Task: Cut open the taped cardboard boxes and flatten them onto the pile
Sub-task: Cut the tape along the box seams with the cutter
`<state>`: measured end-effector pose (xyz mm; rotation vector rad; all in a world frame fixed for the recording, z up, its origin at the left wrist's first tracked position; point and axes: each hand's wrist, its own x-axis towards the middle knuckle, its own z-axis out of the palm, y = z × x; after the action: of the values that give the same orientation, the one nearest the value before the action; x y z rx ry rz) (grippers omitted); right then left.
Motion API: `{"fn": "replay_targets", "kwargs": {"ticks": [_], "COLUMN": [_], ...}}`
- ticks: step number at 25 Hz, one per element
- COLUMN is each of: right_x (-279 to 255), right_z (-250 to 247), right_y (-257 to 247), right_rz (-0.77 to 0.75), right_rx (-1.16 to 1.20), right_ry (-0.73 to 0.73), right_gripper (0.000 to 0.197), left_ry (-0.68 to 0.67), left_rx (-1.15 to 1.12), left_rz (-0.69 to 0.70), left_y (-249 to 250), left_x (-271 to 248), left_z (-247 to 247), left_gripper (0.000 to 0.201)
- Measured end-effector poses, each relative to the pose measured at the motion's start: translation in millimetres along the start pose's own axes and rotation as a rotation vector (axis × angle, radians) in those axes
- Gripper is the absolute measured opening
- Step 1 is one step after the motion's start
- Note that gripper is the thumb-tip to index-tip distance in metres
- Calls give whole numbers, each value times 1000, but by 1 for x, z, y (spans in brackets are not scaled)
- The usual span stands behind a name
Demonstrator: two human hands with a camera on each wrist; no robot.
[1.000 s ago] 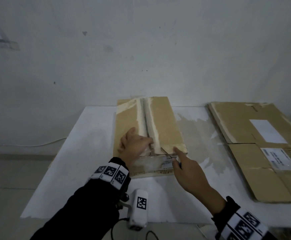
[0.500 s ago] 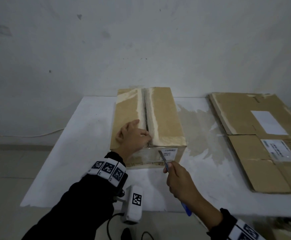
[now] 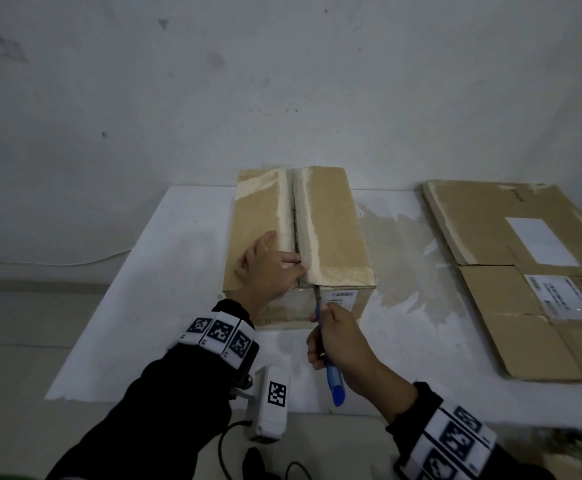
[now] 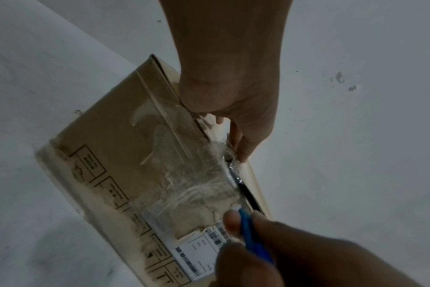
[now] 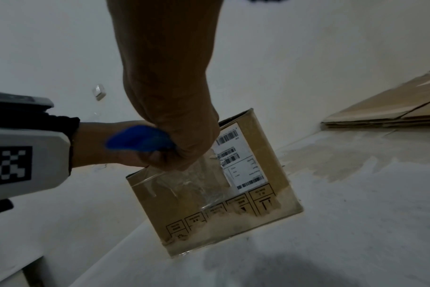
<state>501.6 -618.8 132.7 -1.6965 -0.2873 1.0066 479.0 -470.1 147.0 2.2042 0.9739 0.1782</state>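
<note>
A taped brown cardboard box (image 3: 331,230) stands on the white table (image 3: 165,271), its top seam running away from me. My left hand (image 3: 270,271) rests flat on the left top flap near the front edge, fingertips at the seam. My right hand (image 3: 341,341) grips a blue-handled knife (image 3: 332,375); its blade tip touches the taped front edge of the box at the seam. From the left wrist, the blade (image 4: 233,174) sits at the clear tape on the box's front face (image 4: 125,155). From the right wrist, only the blue handle (image 5: 138,138) and the front face (image 5: 209,194) show.
A pile of flattened cardboard (image 3: 531,271) lies on the right part of the table, reaching its front right edge. The wall stands close behind the box. Bare table lies between box and pile, with a stained patch (image 3: 396,258).
My right hand pulled the knife back toward me, then brought its tip to the front end of the seam. The left hand stayed on the left flap.
</note>
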Motion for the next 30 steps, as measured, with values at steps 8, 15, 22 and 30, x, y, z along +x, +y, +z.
{"fn": "replay_targets", "kwargs": {"ticks": [8,15,22,30], "right_x": [-3,2,9,3], "right_z": [21,31,29,-49], "right_y": [-5,-1,-7,-9], "right_rz": [-78,-143,-135,-469], "right_rx": [-17,-54,-115,-805], "right_ry": [2,32,7,-7], "right_gripper": [23,29,30,38], "left_ry": [-1,4,-21,-29], "left_rx": [-8,-21,-124,46], "left_rz": [1,-1,-8,280], "left_y": [-1,-1,-2,-21], "left_x": [-1,-2,1,9], "left_z": [0,-1,-3,3], "left_gripper": [27,29,33,61]}}
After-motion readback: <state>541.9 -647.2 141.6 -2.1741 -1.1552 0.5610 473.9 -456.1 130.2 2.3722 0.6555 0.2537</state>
